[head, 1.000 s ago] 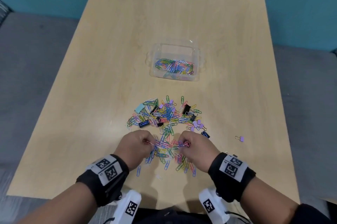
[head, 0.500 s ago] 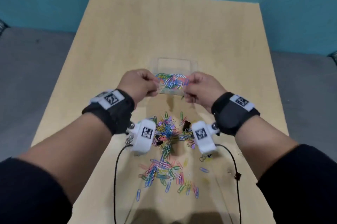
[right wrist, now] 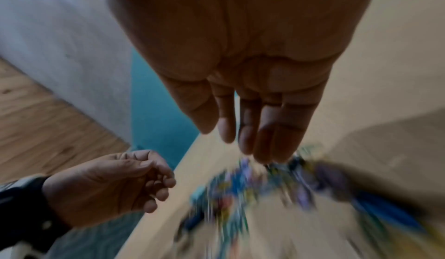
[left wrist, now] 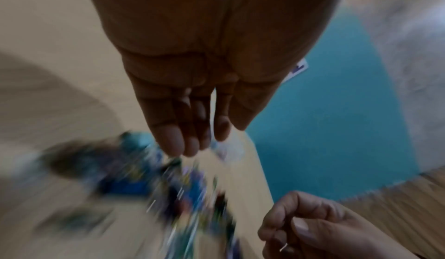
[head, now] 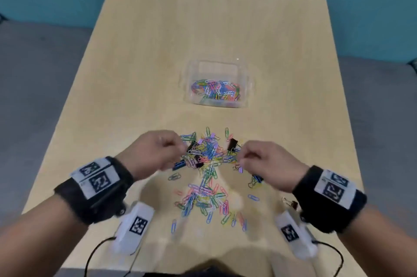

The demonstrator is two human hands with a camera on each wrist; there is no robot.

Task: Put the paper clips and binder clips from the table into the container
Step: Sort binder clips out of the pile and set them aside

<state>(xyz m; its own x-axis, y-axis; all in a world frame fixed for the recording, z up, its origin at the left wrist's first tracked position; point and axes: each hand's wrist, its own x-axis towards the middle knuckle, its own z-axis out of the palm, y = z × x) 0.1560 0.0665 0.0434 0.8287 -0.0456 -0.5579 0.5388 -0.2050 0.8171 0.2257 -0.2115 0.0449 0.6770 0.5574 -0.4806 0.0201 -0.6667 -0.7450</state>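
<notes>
A heap of coloured paper clips [head: 207, 157] mixed with binder clips lies on the wooden table [head: 158, 51], and a second patch of paper clips [head: 203, 197] lies nearer me. A black binder clip [head: 232, 143] sits at the heap's far right. The clear plastic container [head: 248, 87] stands beyond the heap and holds several paper clips [head: 214, 90]. My left hand [head: 176, 148] hovers at the heap's left edge and my right hand [head: 244, 156] at its right edge. Both have loosely curled fingers with nothing visible in them. Both wrist views are blurred: the left hand [left wrist: 187, 145] and right hand [right wrist: 243, 141] point down at the clips.
A purple binder clip [head: 240, 169] lies just left of my right hand. A dark binder clip [head: 291, 203] lies by my right wrist. Single paper clips [head: 253, 197] are scattered near the front edge. Grey floor and a teal wall surround the table.
Both hands carried clips from the near patch up over the container half a second ago. They have now come back down to the far heap, and the container holds more clips.
</notes>
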